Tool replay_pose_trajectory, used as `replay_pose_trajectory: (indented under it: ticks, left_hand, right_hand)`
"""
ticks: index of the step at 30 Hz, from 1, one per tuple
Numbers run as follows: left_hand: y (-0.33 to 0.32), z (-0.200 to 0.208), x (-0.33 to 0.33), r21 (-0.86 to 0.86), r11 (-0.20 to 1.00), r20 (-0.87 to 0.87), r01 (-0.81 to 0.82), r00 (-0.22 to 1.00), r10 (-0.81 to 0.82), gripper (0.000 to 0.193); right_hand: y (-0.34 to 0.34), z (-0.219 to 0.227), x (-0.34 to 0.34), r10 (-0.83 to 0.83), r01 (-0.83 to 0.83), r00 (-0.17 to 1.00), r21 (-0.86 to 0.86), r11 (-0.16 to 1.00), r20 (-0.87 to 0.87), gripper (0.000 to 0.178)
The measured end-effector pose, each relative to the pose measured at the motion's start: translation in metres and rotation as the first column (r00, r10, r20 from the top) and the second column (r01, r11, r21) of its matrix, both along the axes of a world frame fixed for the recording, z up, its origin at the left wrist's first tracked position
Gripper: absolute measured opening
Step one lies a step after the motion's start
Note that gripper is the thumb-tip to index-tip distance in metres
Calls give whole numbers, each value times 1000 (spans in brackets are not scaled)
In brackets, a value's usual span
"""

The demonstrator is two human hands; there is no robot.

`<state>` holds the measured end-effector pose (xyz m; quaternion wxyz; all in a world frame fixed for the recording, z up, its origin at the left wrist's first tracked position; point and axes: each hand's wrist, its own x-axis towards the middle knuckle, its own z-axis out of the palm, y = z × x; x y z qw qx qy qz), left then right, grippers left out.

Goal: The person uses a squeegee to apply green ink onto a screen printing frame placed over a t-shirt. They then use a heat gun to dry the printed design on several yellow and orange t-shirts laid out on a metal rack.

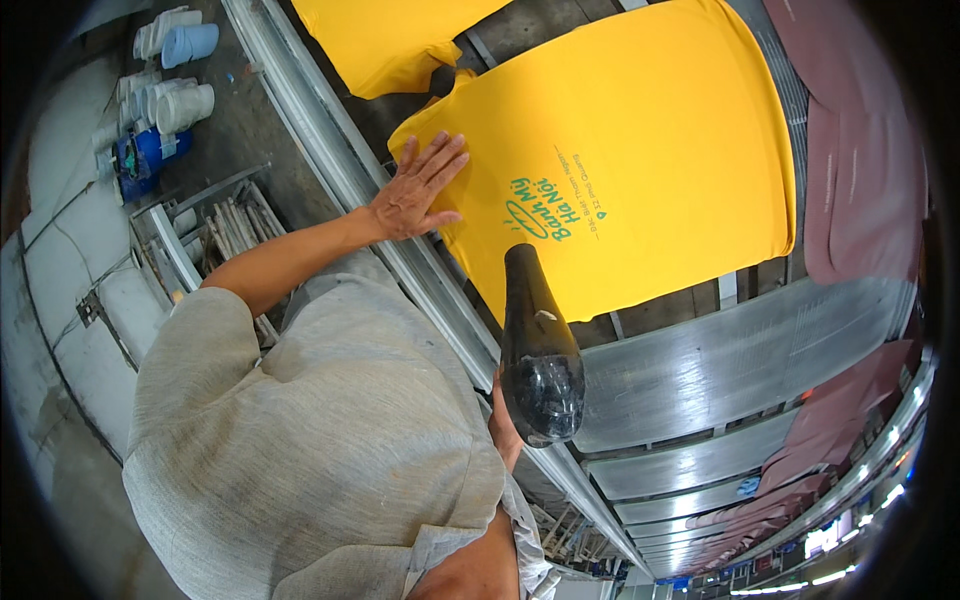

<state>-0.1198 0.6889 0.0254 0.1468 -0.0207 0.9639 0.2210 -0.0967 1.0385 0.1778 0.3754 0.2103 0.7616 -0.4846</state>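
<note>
A yellow T-shirt lies spread flat over a board, with a green printed design near its lower left part. My left hand rests flat on the shirt's left edge, fingers stretched out. Below, my right hand is wrapped round a black hair dryer; the dryer's body hides most of its fingers. The dryer's nozzle points at the shirt, close to the lower edge of the print.
Another yellow shirt lies beyond on the left. A metal rail runs along the near side. Bare metal boards line up to the right, with maroon cloths at their far ends. Buckets and a crate of sticks stand on the left.
</note>
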Motion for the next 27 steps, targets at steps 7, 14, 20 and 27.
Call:
replay_pose_trajectory:
  ticks: [7,14,20,27]
  left_hand:
    - [-3,-4,-5,56,998,-115,-8,993,15,87]
    - [8,7,-30,65,996,-200,-67,977,78,78]
    - [5,2,-58,65,994,-299,-82,949,98,69]
    - [6,2,-68,44,999,-247,-30,968,40,66]
  right_hand:
    - [-24,21,-59,59,-47,995,144,988,-79,33]
    - [-31,28,-89,-75,94,990,160,983,-121,28]
    - [-46,13,-87,5,11,987,96,995,-160,34]
    - [-49,12,-101,5,28,971,134,991,-240,32]
